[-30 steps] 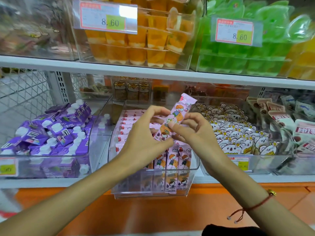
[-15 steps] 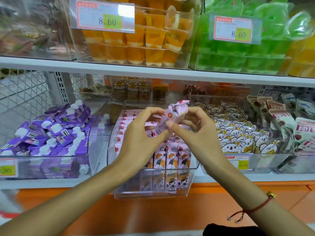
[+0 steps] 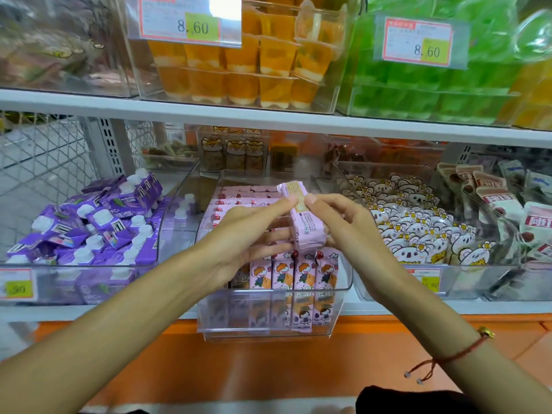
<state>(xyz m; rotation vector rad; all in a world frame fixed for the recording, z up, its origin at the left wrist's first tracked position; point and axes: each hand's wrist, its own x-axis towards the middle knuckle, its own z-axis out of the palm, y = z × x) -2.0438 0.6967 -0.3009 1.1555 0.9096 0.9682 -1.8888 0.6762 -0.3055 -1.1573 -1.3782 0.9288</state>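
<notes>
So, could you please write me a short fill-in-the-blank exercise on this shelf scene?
1. The left hand and right hand together hold a ____ packet.
2. The pouches in the leftmost bin are ____.
3. The price tag over the orange jelly cups reads ____.
Missing words: pink; purple; 8.60.

Back print on pink packet [image 3: 306, 225] too small to read; its lower end sits behind right grip [image 3: 349, 225]. The left grip [image 3: 248, 234] hides packet rows in clear bin [image 3: 268, 289]. Contents of top-left bin [image 3: 59, 46] blurred. Small print on price tag [image 3: 179, 20] unreadable. Top edge cuts green cups [image 3: 433, 91].
</notes>
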